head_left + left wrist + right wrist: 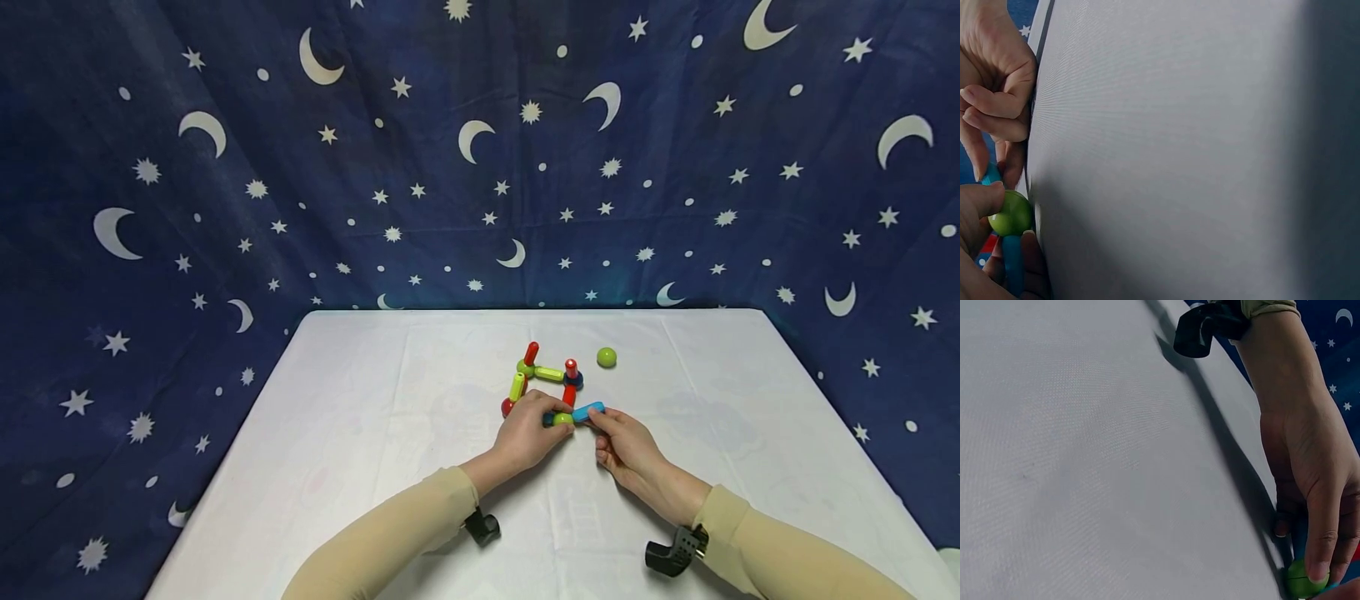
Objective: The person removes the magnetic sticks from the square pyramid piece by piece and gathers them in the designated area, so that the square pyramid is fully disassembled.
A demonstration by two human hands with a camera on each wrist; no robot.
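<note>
My left hand (528, 429) pinches a green ball (562, 419) at the near corner of a small frame of rods and balls. In the left wrist view, thumb and fingers hold this ball (1011, 214), and a darker blue rod (1014, 265) runs from it between the fingers. My right hand (633, 450) pinches a light blue rod (588, 412), whose left end is right at the green ball. The frame also has a red ball (507, 407), a dark blue ball (573, 380) and a yellow-green rod (550, 374). My left hand partly hides its near side.
A loose green ball (607, 357) lies behind the frame to the right. A red rod (532, 353) stands up at the far left corner from another green ball (524, 367). A white cloth (360, 450) covers the table, with a star-patterned curtain (420, 167) behind.
</note>
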